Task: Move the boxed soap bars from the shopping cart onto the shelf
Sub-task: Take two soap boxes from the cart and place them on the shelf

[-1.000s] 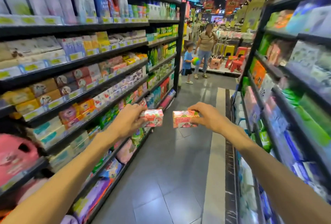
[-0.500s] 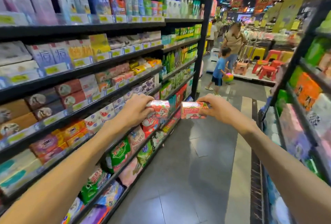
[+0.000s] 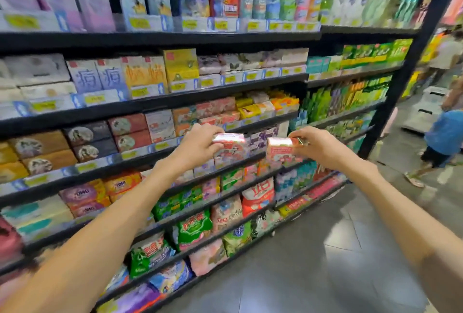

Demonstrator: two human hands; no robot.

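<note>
My left hand (image 3: 198, 146) grips a pink and white soap box (image 3: 231, 146) by its left end, held close in front of the soap shelf (image 3: 140, 155). My right hand (image 3: 315, 146) grips a second pink soap box (image 3: 281, 150) by its right end, just right of the first. The two boxes are a small gap apart at the same height. Both arms reach forward from the bottom of the view. Stacked boxed soaps fill the shelf behind the boxes. The shopping cart is out of view.
Tall black shelving (image 3: 390, 102) runs along the left, packed with detergent bottles above and bagged powders (image 3: 193, 227) below. A grey tiled aisle (image 3: 338, 262) opens to the right. A child in blue (image 3: 441, 137) and another person (image 3: 446, 54) stand at the aisle's far end.
The view has turned left toward the shelving. Both hands have carried their soap boxes up and closer to the soap shelf, still side by side.
</note>
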